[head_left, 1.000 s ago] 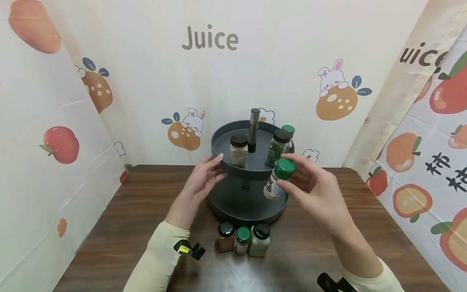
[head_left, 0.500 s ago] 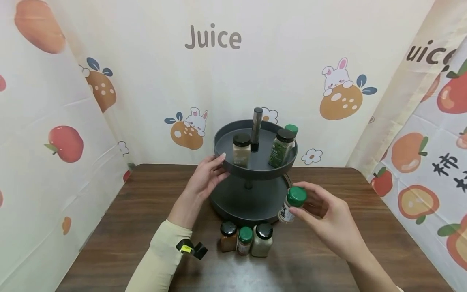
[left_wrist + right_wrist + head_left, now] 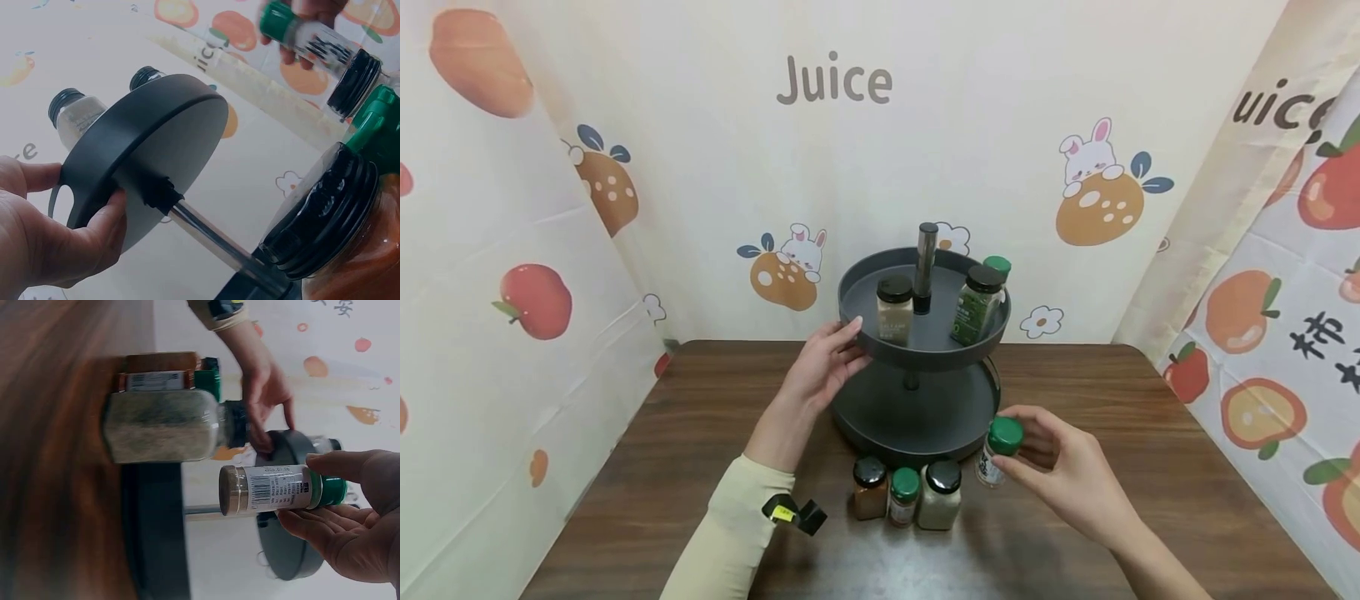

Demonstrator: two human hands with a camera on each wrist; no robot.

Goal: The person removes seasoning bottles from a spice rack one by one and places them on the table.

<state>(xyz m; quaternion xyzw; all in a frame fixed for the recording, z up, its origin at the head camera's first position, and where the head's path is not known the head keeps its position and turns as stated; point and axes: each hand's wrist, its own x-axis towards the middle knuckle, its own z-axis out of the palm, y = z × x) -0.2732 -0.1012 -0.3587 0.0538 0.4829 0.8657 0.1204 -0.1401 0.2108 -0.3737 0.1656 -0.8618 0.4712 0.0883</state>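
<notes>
While upright, green-capped jar (image 3: 269,489) between right thumb (image 3: 340,464) and fingers (image 3: 312,529).

looks like a small cloth-walled booth around a tabletop. hung at twelve o'clock with pale printed fabric (image 3: 700,158), lettered "juice" and scattered with cartoon rabbits (image 3: 1090,158) on fruit. closed in at nine by more fruit-print cloth (image 3: 467,400), at three by a white fruit sheet (image 3: 1255,342), creased and overlapping, with chinese characters (image 3: 1318,335). has at six a dark wood-grain table (image 3: 700,417), spread before the cloth. gets a kitchen note from a black two-tier stand (image 3: 887,408) near centre, toward five, and lidded jars (image 3: 904,498) of powder at six. shows at seven a black device (image 3: 810,517) strapped to the left sleeve (image 3: 730,521), more recording set-up than household. cannot tell home, lab or studio beyond that.
</notes>
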